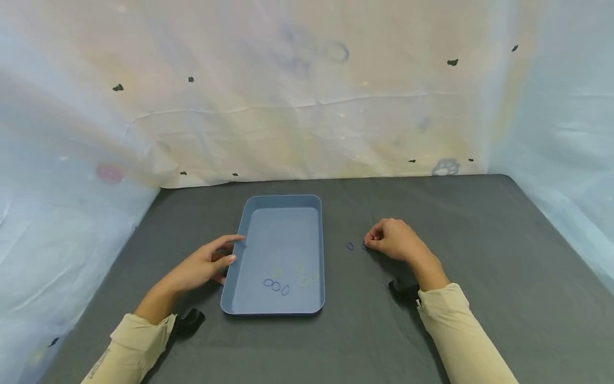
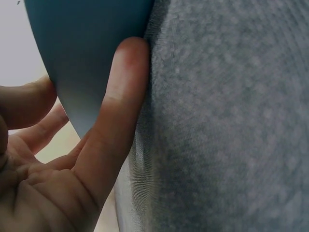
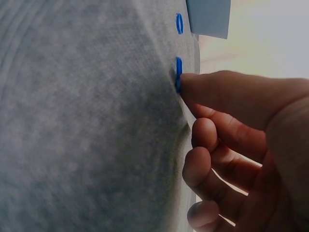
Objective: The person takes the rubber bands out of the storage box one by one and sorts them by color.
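Note:
A blue-grey rectangular tray point(image 1: 288, 229) lies on the table. In its near half are three thin blue rubber bands point(image 1: 276, 286) and several pale yellow rubber bands point(image 1: 304, 282). My left hand point(image 1: 203, 266) rests against the tray's left side, its fingers fairly straight; in the left wrist view one finger point(image 2: 125, 77) presses the outer wall. To the right of the tray, my right hand point(image 1: 395, 240) pinches a blue rubber band point(image 3: 178, 70) at the table surface between thumb and forefinger, which partly hide it. Another blue rubber band point(image 1: 350, 246) lies between that hand and the tray.
A dark grey cloth point(image 1: 355, 330) covers the table. Pale patterned sheets point(image 1: 307, 133) hang behind it and along both sides. A black strap piece point(image 1: 189, 322) sticks out at the left wrist, and a similar black piece point(image 1: 402, 290) at the right wrist.

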The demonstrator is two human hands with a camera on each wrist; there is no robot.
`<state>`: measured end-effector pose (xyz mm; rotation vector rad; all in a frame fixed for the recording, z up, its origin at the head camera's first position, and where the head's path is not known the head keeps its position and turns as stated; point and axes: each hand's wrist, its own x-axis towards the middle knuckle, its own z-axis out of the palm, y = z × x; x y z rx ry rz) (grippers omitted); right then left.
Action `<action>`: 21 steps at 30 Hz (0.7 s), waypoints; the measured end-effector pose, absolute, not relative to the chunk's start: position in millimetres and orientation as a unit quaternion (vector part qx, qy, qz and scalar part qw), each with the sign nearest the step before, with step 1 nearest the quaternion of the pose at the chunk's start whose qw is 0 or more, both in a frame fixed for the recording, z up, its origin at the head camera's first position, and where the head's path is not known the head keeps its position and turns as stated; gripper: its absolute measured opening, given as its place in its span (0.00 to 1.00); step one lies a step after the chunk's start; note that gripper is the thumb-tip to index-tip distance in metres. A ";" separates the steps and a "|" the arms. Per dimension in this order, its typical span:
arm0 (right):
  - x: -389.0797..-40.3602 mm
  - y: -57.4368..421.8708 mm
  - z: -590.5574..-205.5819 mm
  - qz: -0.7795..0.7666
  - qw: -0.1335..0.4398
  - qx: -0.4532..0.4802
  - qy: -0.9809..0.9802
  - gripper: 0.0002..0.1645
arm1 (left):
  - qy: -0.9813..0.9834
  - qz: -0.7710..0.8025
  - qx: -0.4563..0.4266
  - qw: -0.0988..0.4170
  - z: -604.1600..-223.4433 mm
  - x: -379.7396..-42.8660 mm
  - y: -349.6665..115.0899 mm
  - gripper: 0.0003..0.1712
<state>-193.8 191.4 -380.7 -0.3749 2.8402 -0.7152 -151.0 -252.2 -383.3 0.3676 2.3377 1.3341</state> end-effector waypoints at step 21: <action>-189.1 198.2 -370.7 -0.268 0.093 -0.110 0.952 0.09 | 0.851 0.463 0.140 0.206 -382.8 -162.3 -245.2 0.29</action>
